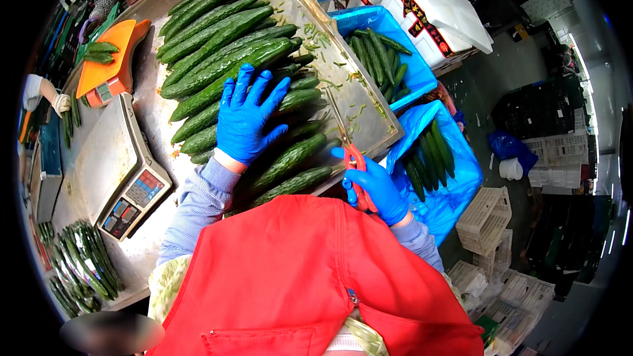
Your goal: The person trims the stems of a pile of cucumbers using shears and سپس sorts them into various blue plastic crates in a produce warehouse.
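Observation:
My left hand (247,118), in a blue glove, lies spread with fingers apart over a row of long green cucumbers (227,69) on a metal table. In my right hand (378,188), also gloved in blue, are red-handled scissors (357,170), their blades pointing away from me at the right ends of the cucumbers. Whether the blades touch a cucumber I cannot tell. Small green trimmings (316,34) lie scattered on the metal tray surface (376,126) beyond the scissors.
Two blue-lined bins (420,71), (467,173) holding cucumbers stand right of the table. On the left are a digital scale (106,158), an orange scale (116,59) and bundled cucumbers (86,262). A co-worker's gloved hand (61,104) holds cucumbers; other people stand across the table. White foam boxes (445,10) are stacked behind.

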{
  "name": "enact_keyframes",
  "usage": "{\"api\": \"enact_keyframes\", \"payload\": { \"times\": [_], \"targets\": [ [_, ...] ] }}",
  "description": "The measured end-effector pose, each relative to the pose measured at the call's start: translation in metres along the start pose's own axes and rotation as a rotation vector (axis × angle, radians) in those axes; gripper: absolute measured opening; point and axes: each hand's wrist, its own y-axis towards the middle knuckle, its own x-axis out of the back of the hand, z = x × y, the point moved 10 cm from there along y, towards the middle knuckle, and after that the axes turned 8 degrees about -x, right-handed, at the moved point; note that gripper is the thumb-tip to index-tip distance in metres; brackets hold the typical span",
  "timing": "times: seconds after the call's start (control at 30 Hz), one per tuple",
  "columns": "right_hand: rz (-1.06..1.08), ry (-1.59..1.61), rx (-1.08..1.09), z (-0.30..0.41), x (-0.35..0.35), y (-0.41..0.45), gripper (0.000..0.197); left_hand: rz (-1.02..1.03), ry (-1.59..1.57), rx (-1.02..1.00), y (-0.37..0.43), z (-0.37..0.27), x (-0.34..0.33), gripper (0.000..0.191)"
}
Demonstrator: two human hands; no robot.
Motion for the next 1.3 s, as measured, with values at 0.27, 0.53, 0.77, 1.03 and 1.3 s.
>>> {"api": "enact_keyframes", "payload": {
  "times": [0.27,0.53,0.77,1.03,1.3],
  "targets": [
    [-0.008,-0.042,-0.040,0.012,0.001,0.014,0.052,0.007,-0.024,-0.009,0.000,0.000,0.000,0.076],
    [-0.015,-0.057,-0.069,0.009,0.002,0.007,0.050,0.002,-0.023,-0.007,-0.001,0.001,-0.002,0.076],
    [-0.071,-0.060,-0.058,0.012,0.006,0.015,0.049,0.010,-0.024,-0.004,0.002,0.000,-0.001,0.076],
    [-0.035,-0.026,-0.025,0.014,0.003,0.020,0.045,0.012,-0.021,-0.002,0.000,0.001,-0.001,0.076],
    [-0.168,-0.189,0.085,0.038,0.064,0.016,0.048,0.043,0.005,-0.015,0.001,-0.002,-0.002,0.075]
  ]
}}
